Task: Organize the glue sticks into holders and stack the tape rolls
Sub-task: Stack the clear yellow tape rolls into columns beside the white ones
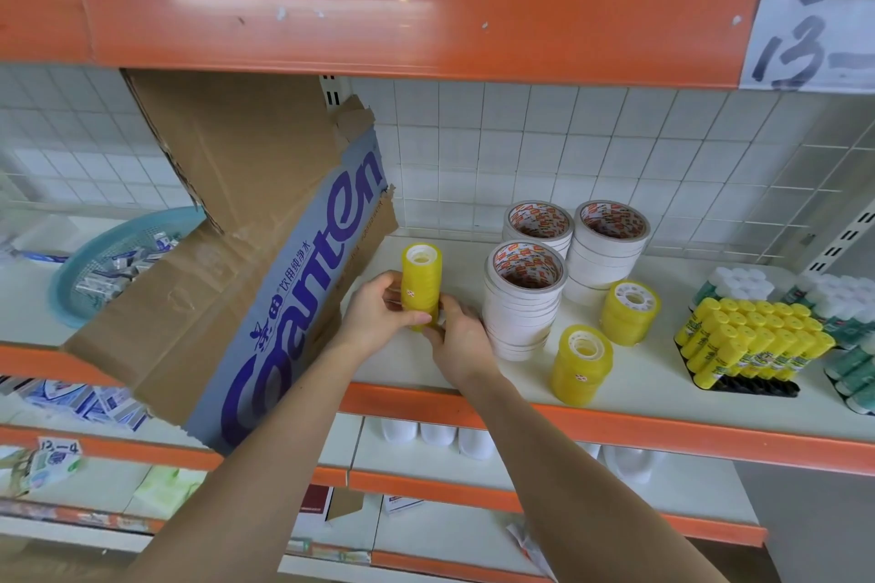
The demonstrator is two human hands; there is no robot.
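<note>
Both hands are meeting at the left part of the white shelf (639, 374), and together they are holding a tall yellow stack (421, 284) of small tape rolls that is standing upright. The left hand (379, 315) is gripping the stack from the left side, with its fingers curled around the lower rolls. The right hand (457, 336) is gripping it from the right and from below, near the base. Just to the right of the right hand, almost touching it, a white stack (521, 303) of wider tape rolls is standing, and two more white stacks (601, 246) are standing behind it, close to the tiled wall. Further right of the hands, two shorter yellow stacks (584, 365) are standing apart from each other, one near the front edge of the shelf. Well apart to the right, yellow glue sticks (753, 341) are sitting packed in a black holder (757, 386), with white-capped sticks (847, 312) beside and behind them. Directly to the left of the left hand, an open box (265, 279) with blue print is leaning, and beyond it a blue basket (75, 279) is lying on the shelf.
</note>
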